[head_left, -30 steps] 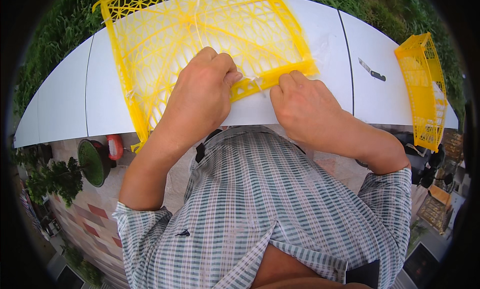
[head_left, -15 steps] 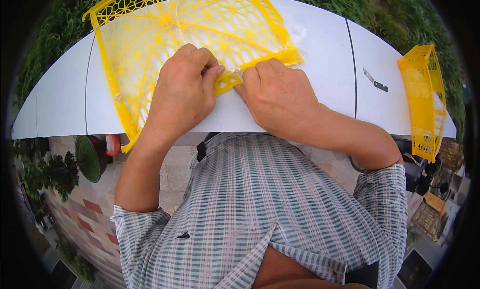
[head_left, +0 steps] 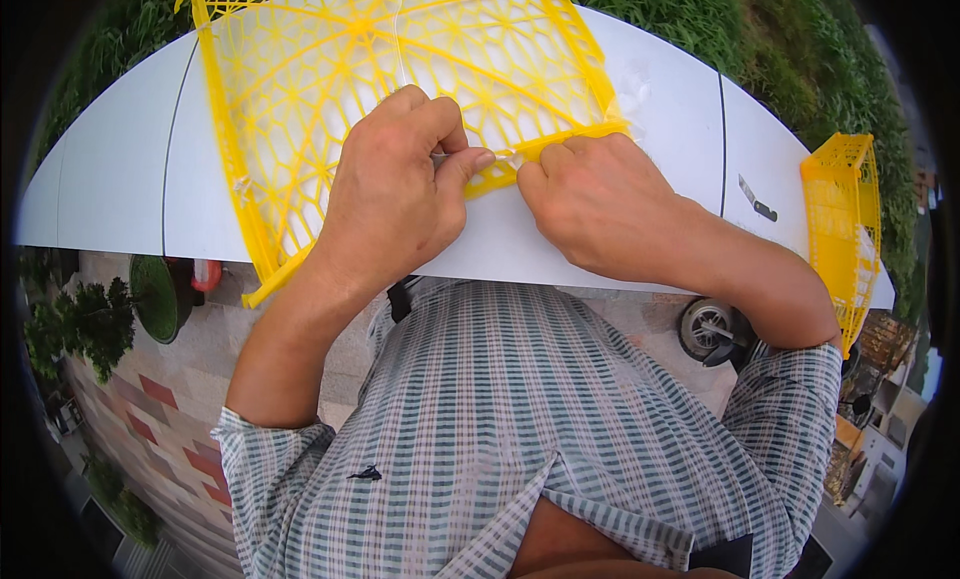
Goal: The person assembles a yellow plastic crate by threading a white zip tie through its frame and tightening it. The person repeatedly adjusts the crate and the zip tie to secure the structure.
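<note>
String (head_left: pixel 398 39) is probably calling for even tension. Left hand (head_left: pixel 405 179) is pinching thumb to finger, seemingly on string; right hand (head_left: pixel 600 204) is curling at near rim of yellow panel (head_left: pixel 360 27), fingertips hidden, grip I cannot tell. Panel is lying on white table (head_left: pixel 670 109), ribs radiating starlike.

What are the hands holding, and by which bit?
The left hand seems to pinch a white string, the exact spot hidden. The right hand is curled at the near edge of the yellow basket, its hold unclear.
</note>
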### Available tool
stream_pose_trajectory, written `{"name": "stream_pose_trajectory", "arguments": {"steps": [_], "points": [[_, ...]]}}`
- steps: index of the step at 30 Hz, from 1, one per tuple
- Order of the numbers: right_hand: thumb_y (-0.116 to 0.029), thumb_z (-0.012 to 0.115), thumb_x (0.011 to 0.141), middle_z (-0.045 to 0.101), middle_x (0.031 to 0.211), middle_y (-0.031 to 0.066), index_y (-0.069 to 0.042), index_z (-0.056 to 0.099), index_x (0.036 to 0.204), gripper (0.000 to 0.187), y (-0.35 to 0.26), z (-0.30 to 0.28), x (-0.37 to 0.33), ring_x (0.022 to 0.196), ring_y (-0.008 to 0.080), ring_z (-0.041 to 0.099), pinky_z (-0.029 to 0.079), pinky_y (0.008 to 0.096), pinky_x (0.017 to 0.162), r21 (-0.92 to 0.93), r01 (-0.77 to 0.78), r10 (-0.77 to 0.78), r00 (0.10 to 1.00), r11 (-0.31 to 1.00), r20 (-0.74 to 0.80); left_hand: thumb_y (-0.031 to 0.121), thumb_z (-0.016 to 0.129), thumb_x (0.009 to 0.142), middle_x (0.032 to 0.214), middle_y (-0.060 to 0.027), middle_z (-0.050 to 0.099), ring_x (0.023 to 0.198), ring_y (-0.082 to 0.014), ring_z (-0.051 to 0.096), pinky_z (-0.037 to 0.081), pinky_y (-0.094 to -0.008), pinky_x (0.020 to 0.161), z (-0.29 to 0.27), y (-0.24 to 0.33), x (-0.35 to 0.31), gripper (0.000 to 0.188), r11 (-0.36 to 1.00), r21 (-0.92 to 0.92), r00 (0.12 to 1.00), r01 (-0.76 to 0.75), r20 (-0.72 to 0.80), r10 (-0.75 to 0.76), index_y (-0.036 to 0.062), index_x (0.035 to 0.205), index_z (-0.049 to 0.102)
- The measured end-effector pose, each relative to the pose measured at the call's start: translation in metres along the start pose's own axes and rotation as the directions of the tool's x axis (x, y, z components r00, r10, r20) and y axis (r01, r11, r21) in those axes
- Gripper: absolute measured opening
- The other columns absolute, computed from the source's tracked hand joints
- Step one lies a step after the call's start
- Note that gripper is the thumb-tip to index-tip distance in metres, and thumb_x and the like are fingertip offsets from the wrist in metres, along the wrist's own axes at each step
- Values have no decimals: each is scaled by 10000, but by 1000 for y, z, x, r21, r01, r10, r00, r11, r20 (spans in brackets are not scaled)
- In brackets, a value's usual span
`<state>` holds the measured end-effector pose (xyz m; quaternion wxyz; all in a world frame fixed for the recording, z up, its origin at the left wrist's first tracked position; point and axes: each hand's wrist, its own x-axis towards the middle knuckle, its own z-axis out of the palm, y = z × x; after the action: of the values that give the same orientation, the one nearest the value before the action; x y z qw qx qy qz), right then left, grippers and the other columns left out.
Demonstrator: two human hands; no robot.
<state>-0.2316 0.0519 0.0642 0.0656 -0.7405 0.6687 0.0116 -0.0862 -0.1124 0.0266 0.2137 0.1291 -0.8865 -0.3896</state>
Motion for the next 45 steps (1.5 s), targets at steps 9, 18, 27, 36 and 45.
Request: {"name": "stream_pose_trajectory", "arguments": {"steps": [9, 18, 27, 36, 45], "points": [[-92, 667, 797, 688, 695, 165, 25, 677, 796, 118, 12, -20, 8, 664, 336, 709, 553, 467, 583, 97, 141, -159, 964, 985, 214, 7, 817, 801, 749, -124, 559, 687, -285, 572, 463, -403, 618, 2, -1, 0, 231, 996, -72, 998, 51, -18, -53, 6, 746, 593], [-87, 688, 817, 680, 744, 133, -14, 660, 813, 77, 34, -24, -3, 737, 338, 679, 556, 447, 638, 2, 116, -116, 992, 993, 54, -16, 815, 795, 764, -131, 560, 654, -268, 571, 461, -379, 607, 17, -5, 4, 232, 997, -76, 999, -8, -51, 4, -18, 745, 588], [-57, 591, 1053, 708, 866, 60, 38, 650, 1009, 119, 14, 27, 9, 738, 99, 650, 547, 266, 642, 834, -145, 506, 844, 532, -176, -5, 841, 779, 767, -127, 594, 660, -248, 600, 478, -366, 611, 19, -4, 6, 228, 997, -72, 999, -5, -41, 2, -22, 754, 615], [66, 634, 983, 713, 1084, 131, 46, 685, 1147, 173, 11, 33, -14, 946, 207, 711, 603, 336, 811, 850, -15, 418, 875, 526, -243, 26, 838, 794, 783, -138, 608, 687, -272, 613, 492, -388, 633, 20, -3, 7, 208, 999, -38, 999, -23, -48, 21, -14, 756, 637], [35, 700, 812, 650, 1103, 140, 14, 708, 999, 188, 28, 29, -11, 1022, 332, 651, 572, 401, 829, 297, 224, -87, 907, 928, -412, 53, 833, 803, 791, -155, 618, 721, -308, 621, 496, -426, 662, 18, 1, 9, 204, 998, -52, 1000, 30, -9, -30, -14, 745, 649]]}}
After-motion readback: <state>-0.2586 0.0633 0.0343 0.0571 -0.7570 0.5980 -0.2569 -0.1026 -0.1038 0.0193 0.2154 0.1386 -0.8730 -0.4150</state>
